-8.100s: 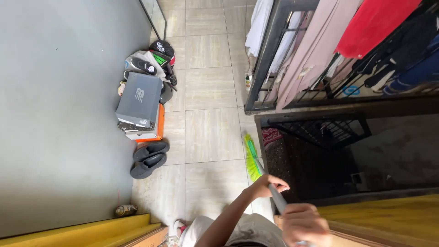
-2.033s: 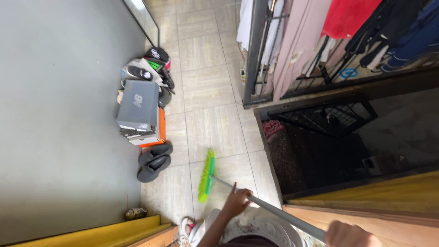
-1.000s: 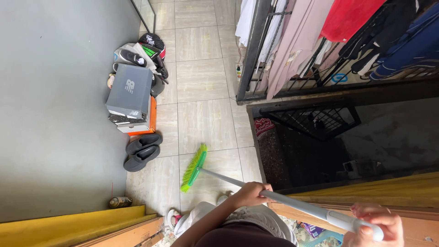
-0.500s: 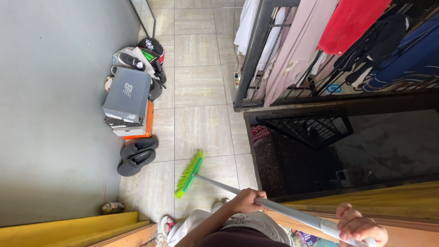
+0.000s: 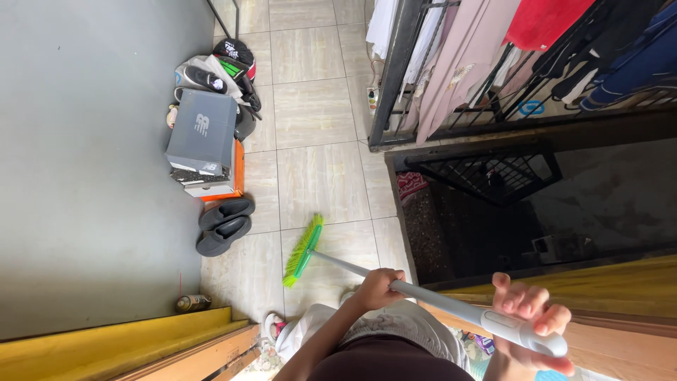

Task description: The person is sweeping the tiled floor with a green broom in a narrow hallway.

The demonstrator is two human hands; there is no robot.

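Upper left of my view, a grey shoebox tops an orange box, with dark slippers just below. Clothes hang upper right.

Even, soft daylight fills the scene; the tiled floor is bright, the recess at 3 o'clock falls dark, and edges bend slightly.

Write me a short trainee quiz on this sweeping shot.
1. True or false: the broom has red bristles.
2. Which hand is closer to the bristles on the handle? A: left hand. B: right hand.
3. What lies on the floor between the stacked shoeboxes and the broom's head?
Key: 1 false, they are green; 2 A; 3 a pair of dark slippers.
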